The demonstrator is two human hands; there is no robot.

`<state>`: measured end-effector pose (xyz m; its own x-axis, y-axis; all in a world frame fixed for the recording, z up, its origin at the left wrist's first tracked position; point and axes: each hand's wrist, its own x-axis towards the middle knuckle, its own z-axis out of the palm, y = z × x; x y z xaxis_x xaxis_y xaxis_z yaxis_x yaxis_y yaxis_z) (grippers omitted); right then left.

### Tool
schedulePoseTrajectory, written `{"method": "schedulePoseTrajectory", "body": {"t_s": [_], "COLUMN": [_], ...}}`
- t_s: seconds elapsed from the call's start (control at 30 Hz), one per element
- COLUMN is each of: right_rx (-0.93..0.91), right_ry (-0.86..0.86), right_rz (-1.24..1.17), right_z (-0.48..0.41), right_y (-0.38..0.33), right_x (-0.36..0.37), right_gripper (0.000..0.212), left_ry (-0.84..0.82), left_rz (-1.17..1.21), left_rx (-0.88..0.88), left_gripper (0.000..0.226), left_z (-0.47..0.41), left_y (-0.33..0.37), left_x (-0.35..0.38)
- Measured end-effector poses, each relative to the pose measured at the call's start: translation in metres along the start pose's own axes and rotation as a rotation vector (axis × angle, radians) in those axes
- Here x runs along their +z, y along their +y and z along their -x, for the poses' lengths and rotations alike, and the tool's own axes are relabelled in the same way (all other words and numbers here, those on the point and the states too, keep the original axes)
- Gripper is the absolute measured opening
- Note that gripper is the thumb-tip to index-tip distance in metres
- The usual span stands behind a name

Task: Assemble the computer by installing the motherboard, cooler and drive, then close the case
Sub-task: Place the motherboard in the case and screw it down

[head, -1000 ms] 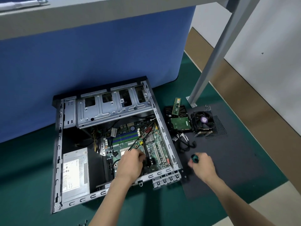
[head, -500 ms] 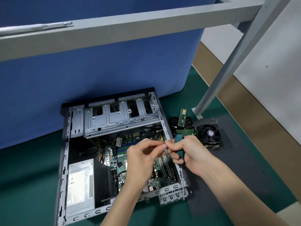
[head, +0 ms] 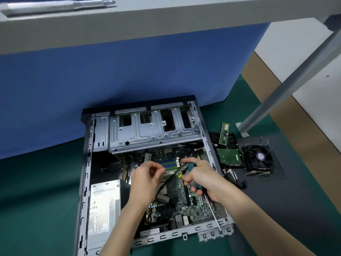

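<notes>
The open computer case point(head: 86, 182) lies flat on the green mat, with the green motherboard point(head: 195, 207) inside it. My right hand point(head: 203, 180) grips a teal-handled screwdriver point(head: 214, 216) over the board, its shaft pointing down toward the case's near edge. My left hand point(head: 147, 180) hovers just left of it above the board. Its fingers are curled toward the thumb, and blur hides whether anything small sits between them. The fan cooler point(head: 258, 159) and the hard drive point(head: 228, 156) lie outside, right of the case.
A power supply point(head: 103, 206) fills the case's left side and a metal drive cage point(head: 155, 130) spans its far end. A RAM stick point(head: 224, 133), loose cables point(head: 234, 179) and a black perforated panel point(head: 287, 200) lie on the right. A grey desk leg point(head: 287, 80) and blue partition point(head: 110, 80) stand behind.
My right hand picked up the screwdriver from the black panel and carried it over the motherboard. My left hand lifted off the board and met it. The view tilted upward.
</notes>
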<state>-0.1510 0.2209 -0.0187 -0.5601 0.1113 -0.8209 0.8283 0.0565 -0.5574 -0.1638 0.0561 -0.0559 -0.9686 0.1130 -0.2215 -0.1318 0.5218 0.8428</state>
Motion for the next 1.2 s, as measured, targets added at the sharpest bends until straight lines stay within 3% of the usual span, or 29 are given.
{"method": "schedulePoseTrajectory", "body": {"t_s": [0.07,0.13,0.4,0.53,0.73,0.93,1.13,1.2], "right_rx": [-0.020,-0.044,-0.095,-0.146,-0.236,-0.545,-0.757,-0.775], "right_ry": [0.085,0.152,0.322,0.398,0.421,0.510,0.634,0.714], "right_rz": [0.283,0.511,1.058,1.169,1.062,0.751,0.237,0.112], "right_z": [-0.015,-0.030,-0.064,-0.065,-0.055,-0.029,-0.010,-0.007], "right_y": [-0.002,-0.002,0.014,0.018,0.023,0.029,0.027,0.023], "right_x": [0.009,0.015,0.025,0.026,0.024,0.025,0.006,0.006], "right_gripper": [0.073,0.077,0.079,0.072,0.080,0.028,0.006,0.011], "left_ry": [-0.015,-0.025,-0.064,-0.069,-0.076,-0.117,-0.232,-0.256], "left_rz": [-0.028,-0.032,-0.030,0.014,0.111,0.151,0.088,0.040], "left_rx": [-0.077,-0.116,-0.158,-0.197,-0.263,-0.296,-0.277,-0.256], "left_gripper": [0.009,0.010,0.016,0.018,0.017,0.014,0.014,0.012], "left_z": [-0.010,-0.018,-0.034,-0.035,-0.037,-0.043,-0.047,-0.047], "left_y": [-0.010,-0.016,-0.024,-0.027,-0.030,-0.033,-0.033,-0.032], "left_x": [0.002,0.006,0.018,0.018,0.013,0.009,0.012,0.017]}}
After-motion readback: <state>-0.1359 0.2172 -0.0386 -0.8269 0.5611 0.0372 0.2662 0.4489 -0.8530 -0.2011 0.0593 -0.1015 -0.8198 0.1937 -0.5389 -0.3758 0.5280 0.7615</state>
